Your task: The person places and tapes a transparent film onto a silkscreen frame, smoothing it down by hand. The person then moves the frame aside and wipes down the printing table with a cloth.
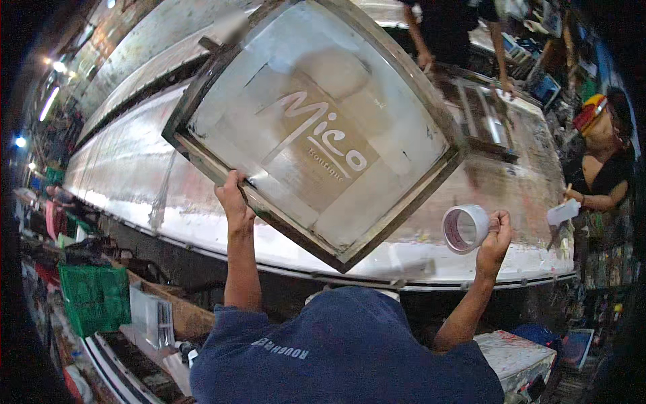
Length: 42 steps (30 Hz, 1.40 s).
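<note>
My left hand (234,205) is closed around the lower left wooden edge of a large screen printing frame (303,128). The frame is held up at a slant above a long table. Pale, see-through mesh fills it, with a brownish central patch bearing light lettering. My right hand (496,239) grips a wide roll of whitish tape (480,222) by its right side, the open core facing left. The roll is apart from the frame, to the right of its lower corner. Part of the tabletop is hidden behind the frame.
The long, pale, stained table (134,172) stretches across in front of me. Beyond it, another person (451,34) reaches toward a second frame (481,114). At the right, a person in a colourful cap holds a white container (564,212). A green crate (94,296) stands lower left.
</note>
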### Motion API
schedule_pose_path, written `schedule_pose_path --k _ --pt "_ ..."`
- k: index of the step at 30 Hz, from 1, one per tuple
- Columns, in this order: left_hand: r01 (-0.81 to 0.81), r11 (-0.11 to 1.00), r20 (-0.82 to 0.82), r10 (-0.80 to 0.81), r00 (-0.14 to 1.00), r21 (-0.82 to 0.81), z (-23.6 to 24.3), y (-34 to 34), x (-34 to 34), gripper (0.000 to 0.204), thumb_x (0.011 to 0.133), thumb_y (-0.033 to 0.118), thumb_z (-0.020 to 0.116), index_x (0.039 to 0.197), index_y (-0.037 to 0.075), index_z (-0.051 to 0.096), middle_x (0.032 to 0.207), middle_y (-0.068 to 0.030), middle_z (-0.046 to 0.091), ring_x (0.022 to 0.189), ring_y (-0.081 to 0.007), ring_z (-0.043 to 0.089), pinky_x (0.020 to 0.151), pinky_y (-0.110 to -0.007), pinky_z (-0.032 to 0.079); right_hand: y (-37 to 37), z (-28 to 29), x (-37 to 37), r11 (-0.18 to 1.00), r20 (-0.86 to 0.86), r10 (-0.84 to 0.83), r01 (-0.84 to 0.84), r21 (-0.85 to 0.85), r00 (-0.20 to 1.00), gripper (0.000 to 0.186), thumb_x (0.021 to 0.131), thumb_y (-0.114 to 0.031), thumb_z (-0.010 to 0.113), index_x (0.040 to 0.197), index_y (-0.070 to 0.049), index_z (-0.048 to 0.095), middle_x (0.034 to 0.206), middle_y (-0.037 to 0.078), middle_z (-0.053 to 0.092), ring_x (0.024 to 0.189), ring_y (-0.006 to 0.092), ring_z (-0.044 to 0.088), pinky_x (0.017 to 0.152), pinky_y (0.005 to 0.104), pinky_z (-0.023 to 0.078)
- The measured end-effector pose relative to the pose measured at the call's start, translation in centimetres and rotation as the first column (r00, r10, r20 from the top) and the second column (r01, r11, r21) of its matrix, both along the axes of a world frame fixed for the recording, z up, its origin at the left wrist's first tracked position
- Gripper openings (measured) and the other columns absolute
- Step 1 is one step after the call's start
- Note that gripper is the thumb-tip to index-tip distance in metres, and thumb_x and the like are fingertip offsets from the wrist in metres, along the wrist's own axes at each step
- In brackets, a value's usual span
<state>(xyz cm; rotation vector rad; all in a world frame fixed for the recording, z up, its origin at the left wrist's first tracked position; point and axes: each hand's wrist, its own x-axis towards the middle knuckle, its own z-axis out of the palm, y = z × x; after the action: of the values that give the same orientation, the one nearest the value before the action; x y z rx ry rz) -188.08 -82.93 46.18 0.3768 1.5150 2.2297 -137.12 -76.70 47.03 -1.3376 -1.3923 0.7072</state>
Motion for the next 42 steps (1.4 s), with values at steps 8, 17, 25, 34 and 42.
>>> schedule_pose_path --k 8,17,25,34,42 --pt "-0.227 0.964 0.292 0.259 0.921 -0.139 -8.4 -12.5 -9.5 0.017 0.075 0.011 0.062 0.07 -0.006 0.059 0.077 -0.0104 0.056 0.067 -0.0238 0.058 0.061 -0.038 0.049 -4.3 0.4 -14.2 0.988 0.048 0.151 -0.151 -0.014 0.987 0.019 0.107 -0.018 0.046 0.095 -0.004 0.05 0.088 0.0 0.047 0.086 0.0109 0.044 0.082 0.0253 0.04" --pt "-0.387 0.877 0.281 0.462 0.841 -0.285 -8.8 -17.2 -14.1 0.014 0.075 0.01 0.064 0.071 -0.001 0.056 0.077 -0.0044 0.052 0.071 -0.0195 0.053 0.066 -0.038 0.046 -4.4 1.3 -18.5 0.985 0.136 0.159 -0.149 -0.082 0.978 0.02 0.107 -0.015 0.045 0.093 -0.002 0.051 0.086 0.002 0.047 0.085 0.0125 0.044 0.081 0.0271 0.04" --pt "-0.454 0.813 0.04 0.501 0.865 -0.364 -4.7 -18.7 -16.8 0.014 0.07 0.005 0.067 0.078 -0.002 0.058 0.077 -0.0048 0.055 0.065 -0.0189 0.056 0.06 -0.035 0.045 -4.9 -2.6 -22.2 0.963 0.126 0.255 -0.24 -0.124 0.959 0.021 0.107 -0.017 0.044 0.094 -0.003 0.05 0.086 0.001 0.045 0.084 0.0117 0.042 0.079 0.0262 0.039" --pt "-0.453 0.742 -0.067 0.487 0.871 -0.494 -4.4 -19.1 -17.9 0.019 0.069 0.005 0.068 0.083 -0.005 0.06 0.081 -0.0053 0.058 0.069 -0.0176 0.055 0.062 -0.034 0.044 -2.9 -12.7 -22.3 0.944 0.336 0.308 -0.243 -0.222 0.89 0.011 0.101 -0.008 0.045 0.097 0.001 0.05 0.086 0.015 0.053 0.084 0.0298 0.053 0.079 0.0374 0.043" --pt "-0.52 0.717 -0.125 0.528 0.84 -0.464 -4.5 -18.7 -17.3 0.016 0.067 -0.001 0.069 0.069 -0.008 0.055 0.075 -0.0045 0.057 0.067 -0.0172 0.052 0.061 -0.035 0.041 -3.4 -20.7 -21.5 0.921 0.48 0.318 -0.146 -0.362 0.817 0.009 0.097 -0.003 0.046 0.105 0.0 0.049 0.091 0.026 0.062 0.089 0.0455 0.062 0.077 0.0461 0.047"
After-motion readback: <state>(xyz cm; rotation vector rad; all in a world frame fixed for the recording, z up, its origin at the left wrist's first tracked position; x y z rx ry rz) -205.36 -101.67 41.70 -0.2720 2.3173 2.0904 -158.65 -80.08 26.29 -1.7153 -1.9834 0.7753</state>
